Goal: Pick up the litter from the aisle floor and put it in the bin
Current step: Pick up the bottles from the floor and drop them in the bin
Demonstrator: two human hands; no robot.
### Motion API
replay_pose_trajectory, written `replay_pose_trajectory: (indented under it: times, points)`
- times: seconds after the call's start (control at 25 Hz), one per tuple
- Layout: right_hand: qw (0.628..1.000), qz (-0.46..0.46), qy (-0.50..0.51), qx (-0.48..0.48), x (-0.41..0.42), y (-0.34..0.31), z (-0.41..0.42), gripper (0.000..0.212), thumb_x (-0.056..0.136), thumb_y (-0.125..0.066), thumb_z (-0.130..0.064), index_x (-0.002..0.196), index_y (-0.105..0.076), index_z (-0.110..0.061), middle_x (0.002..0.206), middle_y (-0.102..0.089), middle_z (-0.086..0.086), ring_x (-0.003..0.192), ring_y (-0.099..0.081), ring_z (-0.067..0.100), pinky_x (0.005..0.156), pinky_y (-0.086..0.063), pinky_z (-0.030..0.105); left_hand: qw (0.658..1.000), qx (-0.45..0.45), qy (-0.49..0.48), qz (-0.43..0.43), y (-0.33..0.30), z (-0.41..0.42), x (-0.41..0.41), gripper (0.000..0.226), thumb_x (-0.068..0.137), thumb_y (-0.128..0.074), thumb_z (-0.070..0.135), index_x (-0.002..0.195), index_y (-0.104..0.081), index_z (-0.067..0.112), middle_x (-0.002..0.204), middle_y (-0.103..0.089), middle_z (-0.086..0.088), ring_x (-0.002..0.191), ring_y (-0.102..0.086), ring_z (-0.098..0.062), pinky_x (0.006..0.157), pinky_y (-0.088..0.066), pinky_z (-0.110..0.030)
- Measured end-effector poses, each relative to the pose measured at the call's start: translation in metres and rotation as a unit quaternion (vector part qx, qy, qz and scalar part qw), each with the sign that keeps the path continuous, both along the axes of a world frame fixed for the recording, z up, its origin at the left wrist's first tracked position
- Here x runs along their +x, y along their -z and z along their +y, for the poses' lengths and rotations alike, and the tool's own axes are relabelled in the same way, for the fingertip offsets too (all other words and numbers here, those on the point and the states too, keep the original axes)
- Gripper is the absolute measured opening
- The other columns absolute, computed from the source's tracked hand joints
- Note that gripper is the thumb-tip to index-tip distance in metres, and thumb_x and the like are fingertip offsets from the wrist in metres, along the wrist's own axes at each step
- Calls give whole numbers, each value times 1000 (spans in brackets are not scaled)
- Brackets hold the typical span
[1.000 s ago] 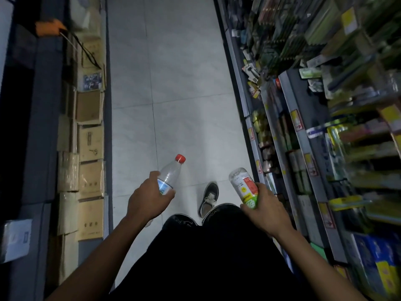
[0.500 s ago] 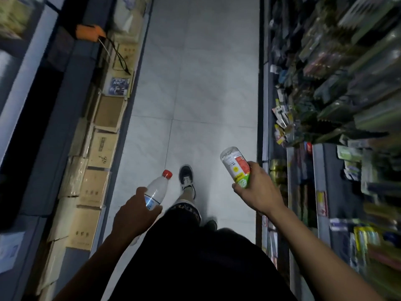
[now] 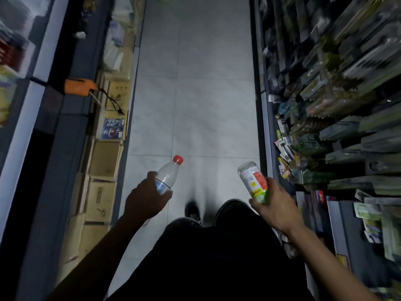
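Setting: narrow shop aisle seen from above, with a pale grey tiled floor (image 3: pixel 195 101) running between two shelf rows.
Clear bottle: a clear plastic bottle (image 3: pixel 167 175) with a red cap (image 3: pixel 178 159) is carried above the floor, cap pointing up the aisle and tilted to the right.
Left hand: the left hand (image 3: pixel 145 199) grips this bottle round its lower half, fingers wrapped over the blue-edged label, thumb on the near side.
Labelled bottle: a second bottle (image 3: pixel 253 179) with a red, yellow and green label is also off the floor, its clear end pointing up the aisle and leaning left.
Right hand: the right hand (image 3: pixel 273 208) holds it from the right, fingers curled round the green part; its other end is hidden in the palm.
Between the hands: dark trousers fill the lower middle, with two dark shoes (image 3: pixel 192 210) on the tiles just below the bottles.
Left side: cardboard boxes (image 3: pixel 105 158) line the foot of the left shelving, and an orange object (image 3: pixel 79 86) with a dark cord lies on the shelf top.
Right side: packed shelves (image 3: pixel 338 105) of small goods, blurred.
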State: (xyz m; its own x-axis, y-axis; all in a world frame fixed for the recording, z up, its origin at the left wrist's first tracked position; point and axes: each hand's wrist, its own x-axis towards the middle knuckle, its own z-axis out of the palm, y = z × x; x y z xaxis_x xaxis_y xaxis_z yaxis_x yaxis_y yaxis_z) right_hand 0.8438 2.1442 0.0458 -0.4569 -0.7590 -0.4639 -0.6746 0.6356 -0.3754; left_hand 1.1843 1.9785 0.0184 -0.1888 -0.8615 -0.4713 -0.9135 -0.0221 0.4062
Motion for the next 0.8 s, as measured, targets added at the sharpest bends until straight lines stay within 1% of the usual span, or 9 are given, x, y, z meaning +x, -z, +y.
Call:
replay_pose_trajectory:
  times: [0.08,0.2,0.32,0.4,0.48,0.52,0.6,0.68,0.8]
  points:
    - [999,-13,29,3,-20,6,-23,78,75,-75,-57,138,-39,-28,124,-63,4,99,-66,29,77,-53,38,1000,-14,22,10,-1,-56,-31,75,74,-79,57,132,-42,25,112,-67,-1,91,-66,-21,75,-51,-33]
    - [999,-18,37,16,-55,21,-69,77,74,-73,-59,136,-38,-30,121,-63,4,96,-65,29,73,-49,36,998,-32,49,19,4,-136,-80,77,75,-80,56,134,-43,23,115,-68,-2,95,-68,-21,75,-50,-31]
    - [999,-20,32,13,-101,34,-141,79,74,-73,-60,137,-35,-31,120,-63,7,97,-66,32,76,-52,38,997,-37,63,12,12,-207,-128,77,76,-80,54,135,-43,20,116,-68,-3,93,-66,-18,72,-47,-29]
    - [1000,-12,23,14,-132,34,-196,78,75,-75,-57,137,-36,-29,119,-64,10,97,-66,34,75,-51,38,998,-27,62,1,13,-243,-150,75,78,-78,53,135,-42,20,114,-70,-6,89,-67,-19,68,-47,-29]
    - [1000,-20,11,-2,-160,31,-254,78,75,-75,-55,137,-37,-28,120,-64,10,97,-66,35,74,-49,36,999,-14,43,-4,15,-271,-166,73,78,-75,55,133,-41,22,112,-70,-7,86,-66,-18,64,-45,-27]
    - [1000,-28,2,-7,-172,29,-283,78,75,-75,-55,138,-37,-27,121,-63,10,98,-66,36,75,-50,37,999,3,32,-5,14,-284,-171,74,77,-74,57,134,-40,23,114,-70,-6,88,-66,-19,64,-45,-27]
    - [1000,-21,-21,-9,-194,24,-347,78,74,-75,-54,137,-38,-26,123,-61,12,100,-64,38,80,-54,42,999,41,8,-9,15,-313,-175,81,76,-71,63,139,-38,24,120,-68,-7,98,-68,-26,72,-47,-33]
    - [999,-19,-47,-15,-210,20,-411,75,75,-74,-53,135,-38,-27,124,-61,10,101,-63,37,81,-54,43,996,85,-33,-7,15,-340,-176,84,75,-69,65,142,-36,27,123,-66,-6,104,-66,-28,77,-46,-37]
    - [996,-27,-78,-29,-228,15,-506,75,75,-73,-53,135,-37,-28,122,-60,7,101,-63,35,81,-54,43,992,100,-82,6,16,-381,-179,81,77,-72,60,142,-36,28,123,-64,-3,95,-62,-21,76,-44,-36]
